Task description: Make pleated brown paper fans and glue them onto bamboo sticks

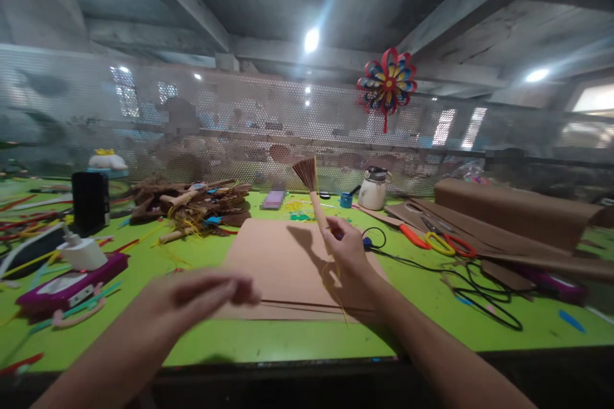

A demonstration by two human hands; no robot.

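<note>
My right hand [346, 244] is closed around the lower end of a small paper brush [314, 198]. The brush has a rolled light-brown handle and a dark brown fringed head fanning out at the top, tilted to the left. From near my fingers, yellow thread [341, 300] dangles in loops over the brown paper sheets [268, 262] stacked on the table. My left hand [192, 300], blurred by motion, hovers at the left front edge of the stack, fingers stretched forward and loosely bent. Nothing shows in it, and it is apart from the brush.
On the green table [230, 348], a torn paper heap [192, 201], phone [91, 201] and purple power strip [71, 281] lie left. At right are scissors [439, 243], a black cable [480, 287] and brown paper [508, 214]. A white kettle [372, 192] stands behind.
</note>
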